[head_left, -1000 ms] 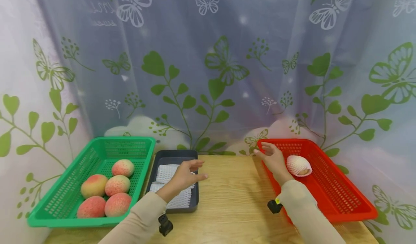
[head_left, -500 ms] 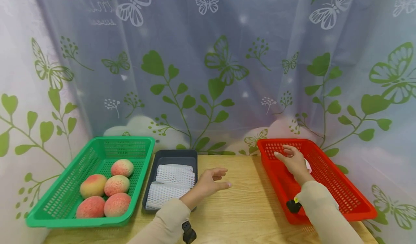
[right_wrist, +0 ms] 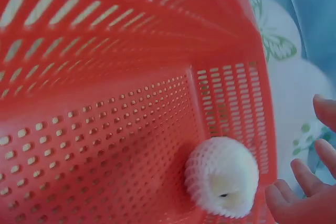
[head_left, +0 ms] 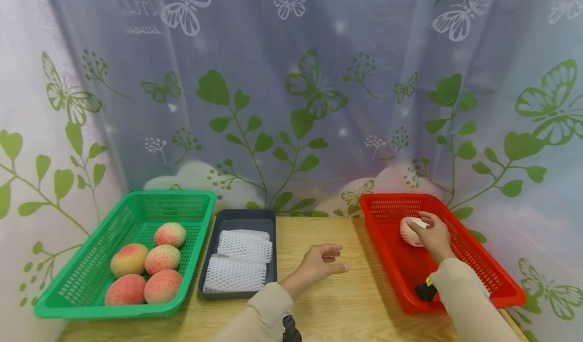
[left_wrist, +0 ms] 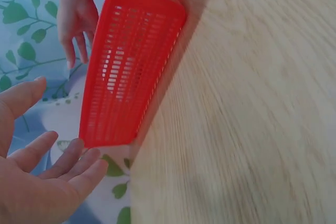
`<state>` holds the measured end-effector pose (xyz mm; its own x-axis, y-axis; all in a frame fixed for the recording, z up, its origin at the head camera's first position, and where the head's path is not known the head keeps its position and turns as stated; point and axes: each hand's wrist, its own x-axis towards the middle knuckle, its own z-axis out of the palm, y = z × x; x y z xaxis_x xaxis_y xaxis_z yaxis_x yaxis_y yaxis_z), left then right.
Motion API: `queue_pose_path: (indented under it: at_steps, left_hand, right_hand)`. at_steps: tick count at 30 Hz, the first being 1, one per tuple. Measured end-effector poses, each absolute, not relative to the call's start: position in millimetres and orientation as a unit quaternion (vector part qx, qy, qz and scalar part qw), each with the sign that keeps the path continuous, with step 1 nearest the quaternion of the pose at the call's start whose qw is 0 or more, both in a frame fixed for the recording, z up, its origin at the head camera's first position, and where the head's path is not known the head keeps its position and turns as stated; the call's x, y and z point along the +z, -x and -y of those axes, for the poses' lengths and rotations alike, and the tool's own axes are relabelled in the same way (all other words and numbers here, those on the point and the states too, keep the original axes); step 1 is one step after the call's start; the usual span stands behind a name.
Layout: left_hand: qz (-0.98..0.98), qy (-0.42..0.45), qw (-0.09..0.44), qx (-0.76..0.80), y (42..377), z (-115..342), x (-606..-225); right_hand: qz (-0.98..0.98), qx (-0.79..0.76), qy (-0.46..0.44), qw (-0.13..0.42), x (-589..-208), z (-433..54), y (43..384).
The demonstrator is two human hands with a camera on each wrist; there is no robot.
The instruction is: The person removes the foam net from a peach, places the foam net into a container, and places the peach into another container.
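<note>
In the head view my left hand (head_left: 314, 267) hovers over the table between the dark tray and the red basket (head_left: 401, 276), fingers spread and holding nothing. My right hand (head_left: 436, 237) is above the inside of the red basket, overlapping a pale fruit in a white foam net (head_left: 408, 234). The right wrist view shows that netted fruit (right_wrist: 223, 177) on the basket floor near its end wall, with the loosely bent fingers of the right hand (right_wrist: 310, 192) apart from it. From the left wrist, the left hand (left_wrist: 42, 182) appears with its palm bare.
On the left stands a green basket (head_left: 54, 294) with several red-and-yellow peaches (head_left: 164, 286). Beside it, a dark grey tray (head_left: 237, 223) bears flat white foam nets (head_left: 237, 273). A printed curtain (head_left: 273, 79) closes off the back of the wooden table (head_left: 350, 306).
My left hand has moved right, away from the tray of foam nets. The right hand has travelled rightward from the red basket's left rim to over the netted fruit.
</note>
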<state>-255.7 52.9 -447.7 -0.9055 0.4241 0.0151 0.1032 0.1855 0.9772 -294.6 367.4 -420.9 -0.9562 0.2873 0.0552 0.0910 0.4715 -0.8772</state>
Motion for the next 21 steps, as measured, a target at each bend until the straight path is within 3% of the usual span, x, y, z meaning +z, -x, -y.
queue_pose_path:
  at_steps: [5, 13, 21]
  left_hand:
    - [-0.749, -0.17, 0.14, 0.624, 252.5, -69.0, -449.4]
    - [-0.728, -0.151, 0.157, 0.65, 242.2, -91.4, -451.0]
    - [-0.695, -0.119, 0.16, 0.691, 237.0, -112.8, -453.9]
  right_hand:
    - [0.839, 0.517, 0.133, 0.105, -431.0, -379.0, 300.4]
    - [0.871, 0.435, 0.165, 0.159, -455.0, -384.4, 306.0]
    - [0.893, 0.401, 0.163, 0.121, -460.4, -385.1, 308.1]
